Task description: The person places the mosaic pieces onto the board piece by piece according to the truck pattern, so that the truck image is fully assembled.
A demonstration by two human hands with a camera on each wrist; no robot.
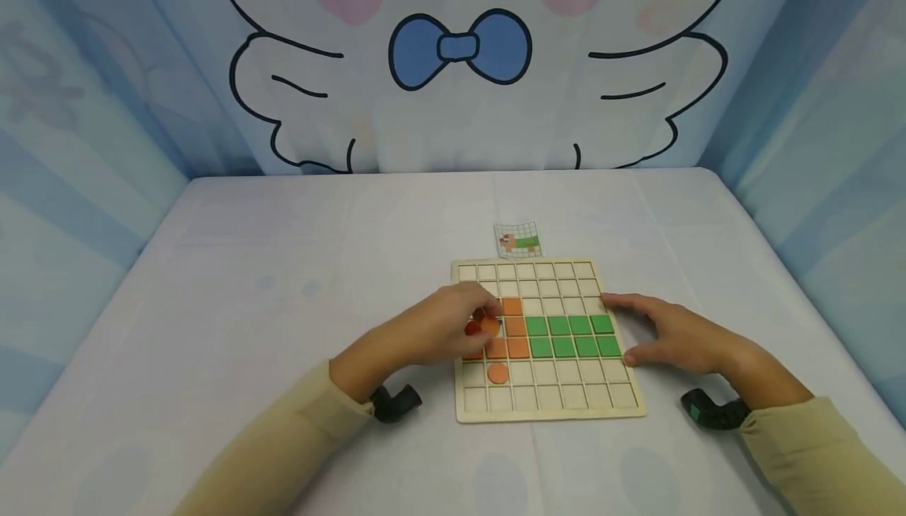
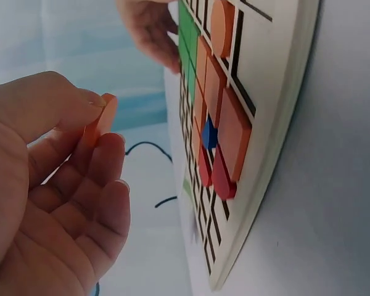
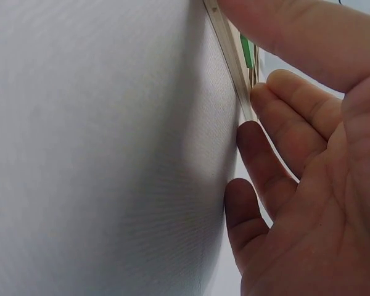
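Over the left part of a wooden grid board (image 1: 552, 398), my left hand (image 1: 446, 323) pinches a thin, flat orange piece (image 2: 102, 120) between thumb and fingers. Below that hand lie orange square tiles (image 1: 517, 348), red pieces (image 2: 223, 179) and a small blue piece (image 2: 209, 134), partly covered by the fingers in the head view. An orange disc (image 1: 498, 374) sits one row nearer to me. Two rows of green square tiles (image 1: 562, 326) run toward the board's right side. There my right hand (image 1: 679, 337) rests with extended fingers and thumb against the edge.
A small picture card (image 1: 518, 240) with a grid pattern lies just beyond the board's far edge. White cloth covers the table (image 1: 318, 248). A printed curtain (image 1: 467, 123) stands behind it, with more patterned cloth at both sides.
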